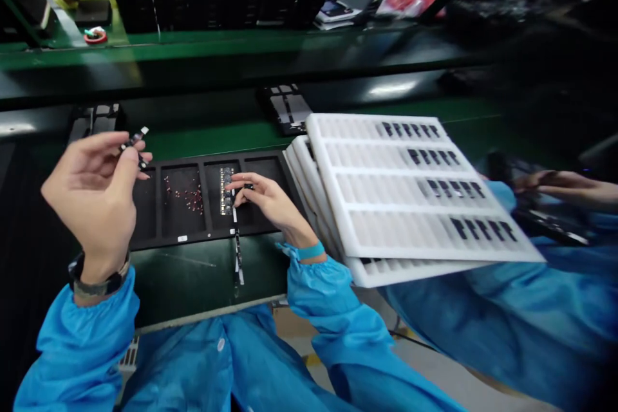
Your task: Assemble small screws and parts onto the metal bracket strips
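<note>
My left hand is raised over the left end of a black compartment tray, fingers pinched on a small black part with a white tip. My right hand rests in the tray's third compartment, fingertips closed on a narrow strip that trails off toward me over the green bench. A column of small parts lies just left of those fingers. Tiny red pieces are scattered in the second compartment.
A stack of white slotted trays holding rows of dark parts sits to the right. Another person's hand and blue sleeve lie beyond it. Black holders sit on the conveyor; dark stacked trays and another person stand across it.
</note>
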A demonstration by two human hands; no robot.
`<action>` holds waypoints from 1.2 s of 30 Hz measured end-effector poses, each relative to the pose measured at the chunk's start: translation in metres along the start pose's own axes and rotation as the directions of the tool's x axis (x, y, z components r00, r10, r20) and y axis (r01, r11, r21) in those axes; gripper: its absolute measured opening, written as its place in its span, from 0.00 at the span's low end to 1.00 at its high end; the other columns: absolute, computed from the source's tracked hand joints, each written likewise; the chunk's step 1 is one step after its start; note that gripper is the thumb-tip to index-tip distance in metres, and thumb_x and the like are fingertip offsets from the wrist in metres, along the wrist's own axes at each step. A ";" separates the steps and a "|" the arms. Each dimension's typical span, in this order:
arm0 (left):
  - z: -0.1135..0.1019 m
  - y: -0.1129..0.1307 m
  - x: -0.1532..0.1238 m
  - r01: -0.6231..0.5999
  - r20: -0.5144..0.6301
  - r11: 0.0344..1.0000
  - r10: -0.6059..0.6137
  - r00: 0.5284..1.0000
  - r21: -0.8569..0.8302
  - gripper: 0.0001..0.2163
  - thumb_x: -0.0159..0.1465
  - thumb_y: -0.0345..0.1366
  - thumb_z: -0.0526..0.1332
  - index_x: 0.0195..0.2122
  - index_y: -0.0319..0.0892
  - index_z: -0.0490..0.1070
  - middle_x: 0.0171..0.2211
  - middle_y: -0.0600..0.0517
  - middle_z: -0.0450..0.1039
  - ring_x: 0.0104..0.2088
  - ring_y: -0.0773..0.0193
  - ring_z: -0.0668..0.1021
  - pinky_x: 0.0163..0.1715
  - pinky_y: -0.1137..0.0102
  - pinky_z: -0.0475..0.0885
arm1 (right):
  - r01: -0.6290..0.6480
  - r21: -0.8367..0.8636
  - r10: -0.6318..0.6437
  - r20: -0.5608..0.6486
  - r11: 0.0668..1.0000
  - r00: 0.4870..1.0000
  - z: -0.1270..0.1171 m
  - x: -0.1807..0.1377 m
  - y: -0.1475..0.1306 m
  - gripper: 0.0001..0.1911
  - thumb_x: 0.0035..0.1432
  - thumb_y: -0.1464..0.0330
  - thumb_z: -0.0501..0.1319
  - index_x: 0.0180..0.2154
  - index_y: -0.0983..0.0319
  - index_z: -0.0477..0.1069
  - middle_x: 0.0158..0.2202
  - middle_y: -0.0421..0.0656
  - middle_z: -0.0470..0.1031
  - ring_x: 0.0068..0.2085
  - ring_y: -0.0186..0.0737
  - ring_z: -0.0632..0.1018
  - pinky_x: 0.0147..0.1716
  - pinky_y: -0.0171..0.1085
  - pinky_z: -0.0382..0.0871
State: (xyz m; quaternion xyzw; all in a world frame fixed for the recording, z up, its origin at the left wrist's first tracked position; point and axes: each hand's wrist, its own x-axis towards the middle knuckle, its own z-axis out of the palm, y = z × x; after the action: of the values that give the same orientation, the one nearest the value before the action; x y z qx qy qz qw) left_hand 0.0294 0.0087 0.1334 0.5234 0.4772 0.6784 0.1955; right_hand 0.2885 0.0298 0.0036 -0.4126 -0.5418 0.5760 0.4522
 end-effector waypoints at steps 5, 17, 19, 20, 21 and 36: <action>0.094 -0.022 0.063 -0.246 0.253 0.965 0.217 0.943 0.090 0.10 0.71 0.26 0.64 0.51 0.41 0.80 0.47 0.53 0.83 0.40 0.64 0.85 0.38 0.69 0.77 | 0.020 0.145 -0.001 -0.128 0.989 0.992 0.002 0.005 0.019 0.21 0.64 0.51 0.68 0.48 0.58 0.70 0.49 0.50 0.84 0.36 0.41 0.86 0.40 0.44 0.84; 0.374 -0.135 0.038 -0.649 0.921 0.710 0.003 0.389 0.272 0.18 0.71 0.18 0.49 0.49 0.28 0.79 0.59 0.28 0.76 0.58 0.46 0.77 0.54 0.55 0.71 | 0.054 0.236 0.042 -0.383 0.970 0.923 -0.024 0.022 0.036 0.18 0.64 0.52 0.67 0.42 0.60 0.71 0.39 0.46 0.84 0.24 0.33 0.79 0.20 0.33 0.74; 0.375 -0.144 0.024 -0.700 0.953 0.673 -0.021 0.304 0.238 0.19 0.71 0.18 0.48 0.53 0.27 0.78 0.62 0.28 0.73 0.60 0.45 0.76 0.55 0.55 0.70 | 0.044 0.240 0.053 -0.384 0.970 0.922 -0.024 0.022 0.036 0.17 0.65 0.52 0.67 0.41 0.60 0.72 0.38 0.45 0.83 0.24 0.33 0.79 0.19 0.32 0.73; 0.373 -0.148 0.020 -0.732 0.963 0.646 -0.022 0.269 0.219 0.20 0.71 0.19 0.48 0.56 0.28 0.77 0.64 0.29 0.72 0.60 0.45 0.75 0.55 0.56 0.70 | 0.043 0.239 0.053 -0.382 0.970 0.923 -0.023 0.022 0.035 0.17 0.65 0.53 0.67 0.41 0.60 0.72 0.38 0.44 0.83 0.24 0.33 0.79 0.20 0.32 0.73; 0.369 -0.150 0.019 -0.767 0.972 0.611 -0.019 0.233 0.196 0.21 0.71 0.19 0.48 0.58 0.29 0.77 0.64 0.31 0.72 0.60 0.46 0.75 0.54 0.57 0.70 | 0.044 0.238 0.051 -0.378 0.970 0.924 -0.022 0.022 0.034 0.17 0.65 0.53 0.66 0.42 0.59 0.73 0.39 0.45 0.83 0.24 0.33 0.80 0.20 0.32 0.73; 0.239 -0.097 0.050 -0.769 0.969 0.589 -0.137 0.207 0.248 0.17 0.74 0.31 0.59 0.61 0.35 0.78 0.65 0.39 0.75 0.60 0.52 0.77 0.59 0.61 0.69 | 0.036 0.064 -0.007 -0.407 0.997 0.914 -0.025 0.023 0.034 0.16 0.61 0.54 0.66 0.40 0.60 0.74 0.38 0.47 0.83 0.26 0.35 0.78 0.22 0.34 0.71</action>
State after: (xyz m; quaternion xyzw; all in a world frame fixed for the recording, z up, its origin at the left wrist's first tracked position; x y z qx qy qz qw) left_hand 0.2019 0.1979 0.0764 0.9365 0.3472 0.0121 0.0483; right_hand 0.3044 0.0587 -0.0315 -0.5011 -0.4199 0.4916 0.5753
